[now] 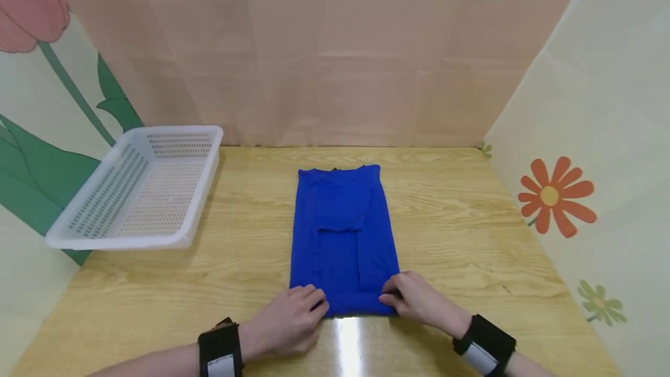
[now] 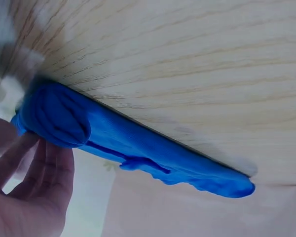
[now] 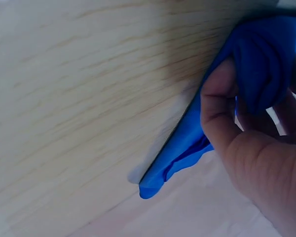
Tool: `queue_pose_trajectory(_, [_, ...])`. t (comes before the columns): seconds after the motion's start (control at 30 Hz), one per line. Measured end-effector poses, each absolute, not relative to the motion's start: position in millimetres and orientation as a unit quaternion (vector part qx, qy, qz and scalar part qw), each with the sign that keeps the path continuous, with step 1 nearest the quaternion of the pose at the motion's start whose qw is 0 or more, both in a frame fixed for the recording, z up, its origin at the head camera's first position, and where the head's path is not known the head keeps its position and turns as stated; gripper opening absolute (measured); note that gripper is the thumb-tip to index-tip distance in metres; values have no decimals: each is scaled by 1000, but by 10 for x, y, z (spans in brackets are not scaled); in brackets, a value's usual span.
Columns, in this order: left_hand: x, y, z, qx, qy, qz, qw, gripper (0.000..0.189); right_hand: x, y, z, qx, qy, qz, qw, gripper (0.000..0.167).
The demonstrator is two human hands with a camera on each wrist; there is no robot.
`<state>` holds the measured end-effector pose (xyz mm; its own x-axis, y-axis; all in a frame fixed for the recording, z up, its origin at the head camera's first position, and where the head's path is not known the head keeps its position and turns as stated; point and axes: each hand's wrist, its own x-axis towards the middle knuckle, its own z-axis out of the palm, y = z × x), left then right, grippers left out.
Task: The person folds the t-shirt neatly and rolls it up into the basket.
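Note:
A blue garment (image 1: 340, 255) lies on the table, its sides folded inward into a long panel with a loose flap across its upper half. Its near end is turned into a thick roll (image 1: 356, 303), whose layered spiral end (image 2: 59, 116) shows in the left wrist view. With curled fingers, my left hand (image 1: 293, 317) grips the left end of the roll. At the opposite end, my right hand (image 1: 419, 301) pinches the roll between thumb and fingers. The right wrist view shows that hand's fingers (image 3: 219, 106) around the rolled layers (image 3: 261, 69). Part of each hand's fingertips is hidden by the cloth.
A white perforated plastic basket (image 1: 201, 214) stands at the left of the wooden table (image 1: 450, 220). Behind the table rises a pinkish-tan backdrop (image 1: 340, 63). Flower-printed panels (image 1: 597, 150) border the sides. Each wrist wears a black band (image 1: 220, 347).

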<state>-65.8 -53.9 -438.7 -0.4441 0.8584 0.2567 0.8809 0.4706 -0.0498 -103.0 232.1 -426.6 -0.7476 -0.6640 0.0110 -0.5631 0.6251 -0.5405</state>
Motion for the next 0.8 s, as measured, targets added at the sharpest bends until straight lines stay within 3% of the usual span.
queue_pose_trajectory(0.27, [-631, -497, -4453, -490, -856, 5, 167, 16, -1078, 2339, -4282, -295, 907, -271, 133, 13])
queue_pose_trajectory(0.4, [-650, -472, -4457, -473, -867, -13, 157, 14, -1074, 2337, -4275, -303, 908, -259, 127, 13])
queue_pose_trajectory(0.67, [-726, -483, -4385, -430, -895, -103, 57, 21, -1000, 2309, -4329, -405, 893, -195, -34, 18])
queue_pose_trajectory(0.8, [-776, -495, -4394, -414, -896, -148, 56, 18, -940, 2301, -4371, -457, 863, -195, -86, 15])
